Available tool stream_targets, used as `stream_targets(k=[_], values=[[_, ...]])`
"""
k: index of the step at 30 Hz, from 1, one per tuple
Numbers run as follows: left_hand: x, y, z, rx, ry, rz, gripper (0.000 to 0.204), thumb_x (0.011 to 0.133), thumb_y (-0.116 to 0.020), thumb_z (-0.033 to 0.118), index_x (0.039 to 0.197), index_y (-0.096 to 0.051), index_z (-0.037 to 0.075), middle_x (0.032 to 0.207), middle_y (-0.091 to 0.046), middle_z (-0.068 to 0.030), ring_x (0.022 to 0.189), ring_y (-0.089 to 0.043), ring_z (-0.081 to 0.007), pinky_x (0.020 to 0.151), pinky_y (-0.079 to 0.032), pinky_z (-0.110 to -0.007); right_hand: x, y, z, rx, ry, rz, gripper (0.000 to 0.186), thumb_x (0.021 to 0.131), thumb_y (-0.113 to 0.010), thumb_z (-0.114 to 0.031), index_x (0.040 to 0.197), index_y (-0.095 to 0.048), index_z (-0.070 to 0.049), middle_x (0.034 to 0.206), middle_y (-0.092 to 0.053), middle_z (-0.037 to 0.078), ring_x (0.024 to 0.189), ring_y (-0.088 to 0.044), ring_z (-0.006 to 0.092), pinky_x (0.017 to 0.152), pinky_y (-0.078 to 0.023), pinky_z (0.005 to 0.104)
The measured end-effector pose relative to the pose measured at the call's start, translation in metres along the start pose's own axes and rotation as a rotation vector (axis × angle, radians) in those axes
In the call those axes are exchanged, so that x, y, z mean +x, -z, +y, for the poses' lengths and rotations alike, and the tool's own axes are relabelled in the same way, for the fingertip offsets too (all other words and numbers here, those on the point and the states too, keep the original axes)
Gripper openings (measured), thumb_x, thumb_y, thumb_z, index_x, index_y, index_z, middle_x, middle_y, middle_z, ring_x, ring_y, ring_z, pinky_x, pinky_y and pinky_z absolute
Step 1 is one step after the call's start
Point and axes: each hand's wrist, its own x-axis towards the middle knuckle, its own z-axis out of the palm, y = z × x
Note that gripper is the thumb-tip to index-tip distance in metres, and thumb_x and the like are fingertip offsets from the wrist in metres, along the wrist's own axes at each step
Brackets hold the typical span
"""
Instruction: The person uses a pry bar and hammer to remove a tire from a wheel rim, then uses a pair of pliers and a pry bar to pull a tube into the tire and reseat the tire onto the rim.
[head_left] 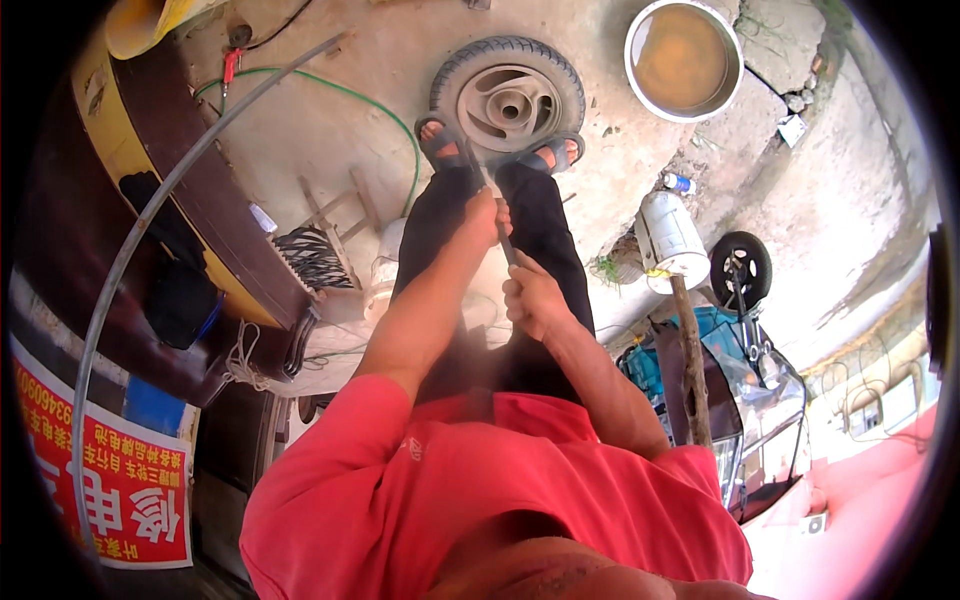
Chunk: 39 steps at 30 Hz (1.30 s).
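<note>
Gripping a dark bar [507, 244] were the left hand [484, 215] and right hand [536, 296], both wrapped around it; its far end lay near the tyre [505, 51], contact unclear. Levering appeared under way, unfinished: the tyre encircled its rim [511, 112], no separation visible

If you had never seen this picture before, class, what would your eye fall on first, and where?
Probably the red shirt, filling the lower middle, then the left hand and right hand gripping a dark bar near the centre. Next might come the tyred wheel lying flat at top centre and, to its right, the metal basin of brownish liquid.
</note>
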Motion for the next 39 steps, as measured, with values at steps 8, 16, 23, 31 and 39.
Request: stream_targets(k=[8, 16, 23, 31, 39], values=[[0.033, -0.023, 0.020, 0.000, 0.016, 0.055, 0.051, 0.110, -0.035, 0.044, 0.072, -0.045, 0.012, 0.054, -0.039, 0.0017, 0.042, -0.036, -0.0114, 0.042, -0.028, -0.030, 0.029, 0.006, -0.040, 0.072, -0.057, -0.047, 0.060, 0.104, -0.045, -0.010, 0.161, -0.030, -0.020, 0.070, -0.038, -0.005, 0.051, -0.032, 0.0061, 0.045, -0.025, 0.0236], [0.060, -0.005, 0.035, 0.086, -0.037, 0.073, 0.039, 0.106, -0.041, 0.040, 0.078, -0.047, 0.013, 0.057, -0.040, 0.0040, 0.041, -0.033, -0.0101, 0.041, -0.026, -0.031, 0.050, -0.015, -0.030, 0.145, -0.025, -0.081, 0.063, 0.100, -0.048, -0.008, 0.160, -0.031, -0.015, 0.072, -0.044, -0.001, 0.051, -0.035, 0.0082, 0.044, -0.027, 0.0263], [0.021, -0.005, -0.015, 0.189, 0.068, 0.087, 0.048, 0.109, -0.038, 0.050, 0.080, -0.047, 0.013, 0.059, -0.038, 0.0047, 0.042, -0.031, -0.0099, 0.042, -0.025, -0.030, -0.003, 0.014, 0.004, 0.163, -0.010, -0.058, 0.068, 0.102, -0.047, -0.009, 0.165, -0.022, -0.017, 0.073, -0.045, -0.001, 0.052, -0.036, 0.0071, 0.045, -0.028, 0.0252], [-0.017, -0.136, -0.068, 0.338, -0.008, -0.077, 0.048, 0.108, -0.043, 0.050, 0.083, -0.054, 0.010, 0.060, -0.043, 0.0024, 0.044, -0.034, -0.0114, 0.046, -0.032, -0.032, -0.049, 0.084, -0.023, 0.217, 0.151, 0.098, 0.064, 0.105, -0.047, -0.009, 0.165, -0.023, -0.018, 0.069, -0.037, -0.004, 0.050, -0.032, 0.0063, 0.042, -0.025, 0.0227], [0.023, -0.185, -0.070, 0.294, 0.027, -0.094, 0.048, 0.109, -0.040, 0.046, 0.080, -0.051, 0.009, 0.061, -0.044, 0.0008, 0.043, -0.036, -0.0118, 0.043, -0.030, -0.032, -0.030, 0.118, -0.067, 0.259, 0.177, 0.038, 0.061, 0.105, -0.045, -0.011, 0.163, -0.028, -0.017, 0.068, -0.036, -0.006, 0.050, -0.033, 0.0048, 0.043, -0.026, 0.0219]])
